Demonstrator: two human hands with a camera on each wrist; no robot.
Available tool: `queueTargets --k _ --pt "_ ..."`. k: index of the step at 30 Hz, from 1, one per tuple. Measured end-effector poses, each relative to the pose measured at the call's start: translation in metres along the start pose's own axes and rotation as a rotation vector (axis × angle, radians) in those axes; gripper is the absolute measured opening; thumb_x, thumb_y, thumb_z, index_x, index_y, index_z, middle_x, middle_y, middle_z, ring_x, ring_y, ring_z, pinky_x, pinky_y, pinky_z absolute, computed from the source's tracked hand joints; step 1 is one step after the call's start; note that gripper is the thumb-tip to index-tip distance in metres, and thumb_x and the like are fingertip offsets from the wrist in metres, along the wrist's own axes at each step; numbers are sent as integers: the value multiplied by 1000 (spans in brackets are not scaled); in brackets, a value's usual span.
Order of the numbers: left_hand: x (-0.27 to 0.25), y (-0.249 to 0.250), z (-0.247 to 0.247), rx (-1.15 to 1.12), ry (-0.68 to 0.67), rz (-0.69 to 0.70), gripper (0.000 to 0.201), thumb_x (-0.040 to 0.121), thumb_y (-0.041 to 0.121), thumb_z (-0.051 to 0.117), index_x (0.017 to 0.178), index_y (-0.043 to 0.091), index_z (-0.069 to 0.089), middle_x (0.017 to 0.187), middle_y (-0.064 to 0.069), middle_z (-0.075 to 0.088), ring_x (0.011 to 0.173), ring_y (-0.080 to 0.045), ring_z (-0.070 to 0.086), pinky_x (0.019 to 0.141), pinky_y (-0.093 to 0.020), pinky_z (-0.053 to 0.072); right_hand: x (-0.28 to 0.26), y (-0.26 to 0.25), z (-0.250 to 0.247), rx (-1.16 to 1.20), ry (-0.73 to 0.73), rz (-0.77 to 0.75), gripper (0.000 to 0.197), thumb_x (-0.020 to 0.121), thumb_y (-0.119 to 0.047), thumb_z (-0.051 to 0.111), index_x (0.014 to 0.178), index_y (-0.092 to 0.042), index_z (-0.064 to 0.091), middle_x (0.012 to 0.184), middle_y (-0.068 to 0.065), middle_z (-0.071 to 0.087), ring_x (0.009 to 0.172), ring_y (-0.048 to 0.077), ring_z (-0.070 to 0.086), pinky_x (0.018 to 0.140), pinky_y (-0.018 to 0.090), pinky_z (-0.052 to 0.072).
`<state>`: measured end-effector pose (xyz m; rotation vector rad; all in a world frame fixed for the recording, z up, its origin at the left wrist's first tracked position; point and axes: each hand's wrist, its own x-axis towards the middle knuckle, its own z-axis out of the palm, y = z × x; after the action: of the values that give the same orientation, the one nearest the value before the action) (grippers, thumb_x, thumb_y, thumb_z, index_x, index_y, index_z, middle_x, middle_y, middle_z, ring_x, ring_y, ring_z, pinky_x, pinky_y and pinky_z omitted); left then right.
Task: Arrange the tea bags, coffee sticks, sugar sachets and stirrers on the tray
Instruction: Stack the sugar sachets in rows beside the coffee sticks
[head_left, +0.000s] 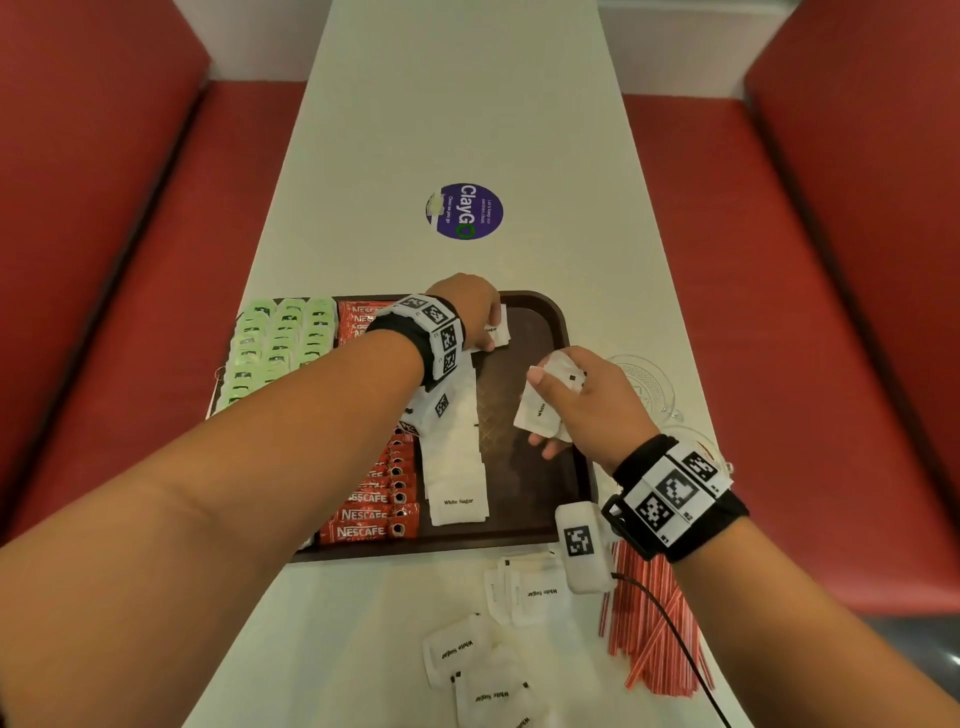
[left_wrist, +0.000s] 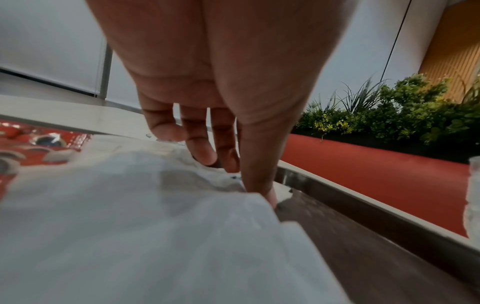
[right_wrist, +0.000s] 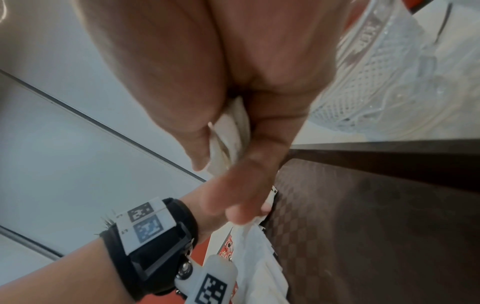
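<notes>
The left hand (head_left: 470, 306) is down at the far end of the sugar sachets (head_left: 452, 441), fingertips (left_wrist: 205, 156) and thumb pressing onto the farthest packet in the white column, fingers only lightly bent, flattening more than clamping; whether it pinches an edge I cannot tell. The right hand (head_left: 576, 400) hovers over the bare right part of the brown tray (head_left: 540, 322) with a small bundle of sachets (head_left: 540, 410) clamped between thumb and curled fingers, and the right wrist view shows several white paper edges squeezed together there. On the tray, the green tea bags (head_left: 280, 343) fill the left side, the red coffee sticks (head_left: 379, 514) run down beside them, and the sugar column sits just right of those, overlapping like tiles. More loose sachets (head_left: 493, 649) lie on the white table (head_left: 467, 104) near the tray's near edge, and the red-striped stirrers (head_left: 654, 623) lie in a heap to the near right, not yet on the tray. These packets look light, thin and papery, with loose grains inside that would shift; I would judge them easy to slide and easy to fan out by accident. Best hold is a flat pinch across the short edges of a stack, and a laying hand pressing the row so it does not skid on the textured tray floor.
</notes>
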<state>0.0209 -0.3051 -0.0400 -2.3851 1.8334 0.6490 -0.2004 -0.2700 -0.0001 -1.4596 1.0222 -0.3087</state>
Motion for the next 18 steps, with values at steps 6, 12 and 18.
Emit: queueTargets --k 6,12,18 --pt "-16 -1 -6 -82 66 61 27 87 40 72 109 25 68 115 3 65 106 -20 59 90 -36 50 3 6 -2 -89 0 -60 23 97 -6 59 118 -13 56 109 14 67 85 28 75 76 42 63" --pt "-64 7 -29 -488 156 188 31 94 55 55 97 29 70 87 14 65 83 -9 60 71 -26 44 0 -2 1 100 46 -74 17 99 -11 61 113 -3 57 100 20 71 75 32 76 68 40 64" --pt "-94 6 -24 -593 61 272 20 88 42 71 100 27 74 89 10 72 84 -10 64 78 -31 53 -4 -12 8 157 65 -31 24 99 -28 61 117 -10 59 94 22 72 70 35 74 59 39 63"
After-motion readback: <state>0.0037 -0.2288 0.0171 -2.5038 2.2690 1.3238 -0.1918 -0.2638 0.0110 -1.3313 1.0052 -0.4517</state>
